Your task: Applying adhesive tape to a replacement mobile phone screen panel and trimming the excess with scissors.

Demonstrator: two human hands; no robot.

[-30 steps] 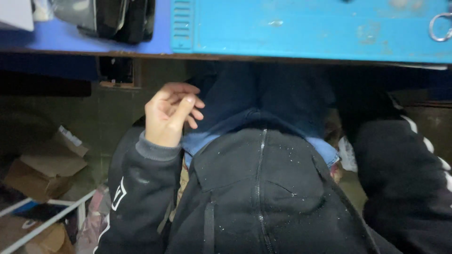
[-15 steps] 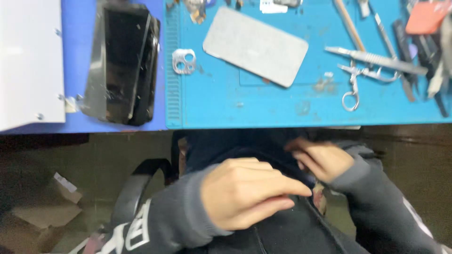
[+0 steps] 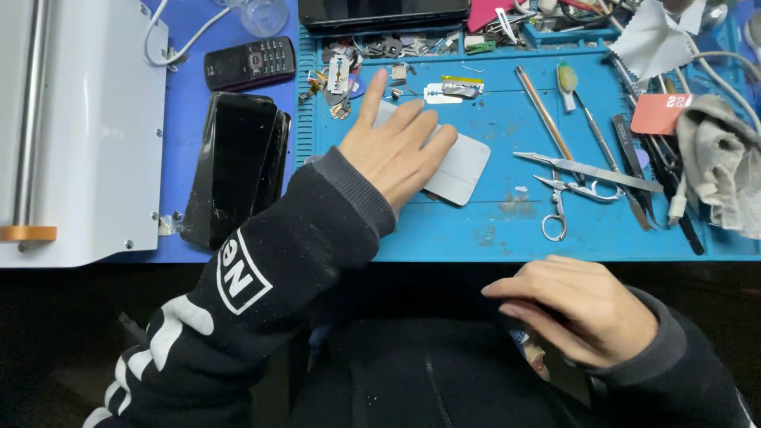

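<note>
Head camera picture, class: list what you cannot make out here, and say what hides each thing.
- Grey plate, head view: its left part lies under the left hand.
- Right hand, head view: its palm faces down near the lap, so anything under it is hidden.
- Dark slab, head view: cut off by the top edge.

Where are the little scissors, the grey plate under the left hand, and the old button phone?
scissors (image 3: pixel 561 202), head view, on the pivot.
grey plate (image 3: pixel 464 165), head view, bare right part.
button phone (image 3: pixel 249 63), head view, on the keypad.
</note>
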